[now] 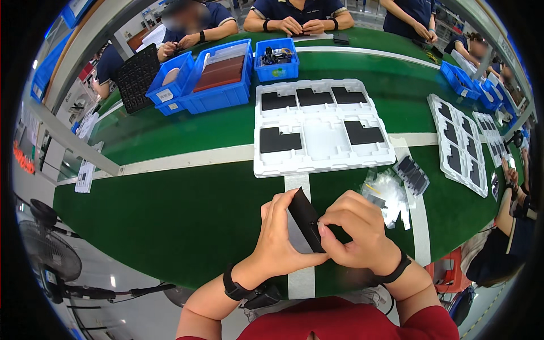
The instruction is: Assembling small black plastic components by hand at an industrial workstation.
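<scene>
A flat black part [304, 217] is held tilted above the table's near edge, between my two hands. My left hand [277, 232] grips it by its ends, thumb below and fingers above. My right hand [358, 229] pinches with thumb and forefinger at the part's right edge; whatever sits between those fingertips is too small to make out. Beyond the hands lies a white moulded tray [324, 161] with several black L-shaped parts [280, 140] in its pockets. Its front middle pocket holds no part.
Right of my hands lie a heap of small clear plastic pieces [391, 195] and a small dark tray [412, 174]. Blue bins [218, 99] stand at the back left. Another white tray [453, 144] of black parts is farther right. Other people work across the table.
</scene>
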Motion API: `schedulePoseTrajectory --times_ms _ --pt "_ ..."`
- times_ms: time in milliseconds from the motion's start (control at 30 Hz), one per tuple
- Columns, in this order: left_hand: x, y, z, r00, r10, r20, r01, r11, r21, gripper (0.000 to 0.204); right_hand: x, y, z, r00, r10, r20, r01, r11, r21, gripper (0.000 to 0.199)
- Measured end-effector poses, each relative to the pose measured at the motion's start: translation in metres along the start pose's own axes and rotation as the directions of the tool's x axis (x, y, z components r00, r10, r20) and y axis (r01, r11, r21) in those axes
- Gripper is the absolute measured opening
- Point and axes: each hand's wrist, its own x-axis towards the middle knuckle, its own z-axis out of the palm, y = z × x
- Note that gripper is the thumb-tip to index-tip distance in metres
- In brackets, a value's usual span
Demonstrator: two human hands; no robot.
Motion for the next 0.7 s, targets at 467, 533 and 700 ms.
schedulePoseTrajectory --times_ms 467,533,700 --pt "0.002 -0.003 -0.005 0.983 0.089 0.159 -0.025 0.931 -0.364 0.107 0.005 -0.004 -0.009 0.998 0.021 0.057 -0.027 0.994 0.108 0.014" --pt "0.001 -0.007 -0.005 0.977 0.103 0.184 -0.021 0.916 -0.401 0.108 0.005 -0.004 -0.010 0.996 0.031 0.083 -0.042 0.990 0.133 0.014" --pt "0.000 -0.007 -0.008 0.949 0.131 0.286 0.017 0.887 -0.462 0.110 0.007 -0.001 -0.018 0.981 0.012 0.192 -0.057 0.971 0.232 0.015"
